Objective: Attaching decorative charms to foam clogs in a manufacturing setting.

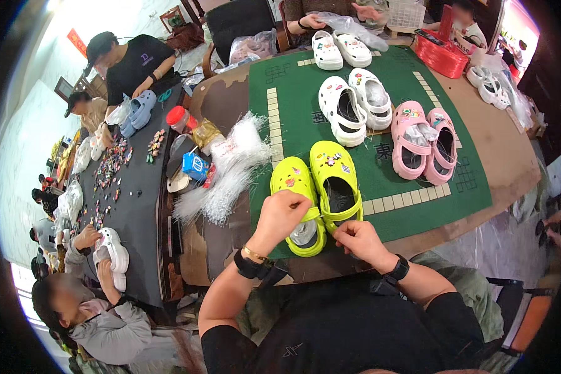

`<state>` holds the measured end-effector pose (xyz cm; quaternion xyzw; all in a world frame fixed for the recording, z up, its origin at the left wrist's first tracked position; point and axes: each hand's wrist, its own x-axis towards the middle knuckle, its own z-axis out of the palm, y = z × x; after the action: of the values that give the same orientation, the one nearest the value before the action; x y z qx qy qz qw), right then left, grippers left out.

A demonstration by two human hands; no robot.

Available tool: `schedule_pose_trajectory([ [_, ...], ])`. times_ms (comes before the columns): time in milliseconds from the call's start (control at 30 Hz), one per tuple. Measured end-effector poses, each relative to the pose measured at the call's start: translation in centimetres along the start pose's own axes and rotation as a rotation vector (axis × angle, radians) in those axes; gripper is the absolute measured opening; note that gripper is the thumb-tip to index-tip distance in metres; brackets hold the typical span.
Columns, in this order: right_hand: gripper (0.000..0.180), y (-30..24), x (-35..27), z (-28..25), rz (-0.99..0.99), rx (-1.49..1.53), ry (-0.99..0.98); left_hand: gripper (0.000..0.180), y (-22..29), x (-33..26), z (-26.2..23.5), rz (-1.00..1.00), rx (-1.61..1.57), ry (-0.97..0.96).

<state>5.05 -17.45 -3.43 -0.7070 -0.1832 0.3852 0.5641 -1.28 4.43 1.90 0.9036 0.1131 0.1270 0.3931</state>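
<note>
Both hands on the neon yellow clogs at the near edge of the green mat

Left hand curls over the heel strap of the left clog, fingers closed around it. Right hand pinches the right clog strap, fingers narrow. Pink clogs and white clogs sit further back on the green mat

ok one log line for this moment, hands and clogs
left hand on left lime clog heel strap | right hand at right lime clog heel | green mat: white, pink pairs behind
</note>
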Motion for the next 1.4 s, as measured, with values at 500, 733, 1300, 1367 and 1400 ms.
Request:
schedule_pose_trajectory([
  [500,0.017,0.3,3.5,0.1,-0.255,-0.290,0.534,0.021,1.0,6.2,3.3,0.156,0.206,-0.542],
  [733,0.016,0.7,3.5,0.9,-0.331,-0.318,0.591,0.017,1.1,6.5,3.9,0.092,0.326,-0.579],
  [1300,0.012,1.1,4.1,0.6,-0.421,-0.271,0.605,0.020,0.4,5.5,3.8,0.149,0.212,-0.462],
  [1367,0.012,0.8,3.8,0.9,-0.436,-0.276,0.624,0.020,0.7,5.2,3.9,0.094,0.206,-0.441],
  [1400,0.012,0.4,3.6,1.1,-0.419,-0.246,0.622,0.020,0.6,5.2,3.9,0.092,0.205,-0.440],
])
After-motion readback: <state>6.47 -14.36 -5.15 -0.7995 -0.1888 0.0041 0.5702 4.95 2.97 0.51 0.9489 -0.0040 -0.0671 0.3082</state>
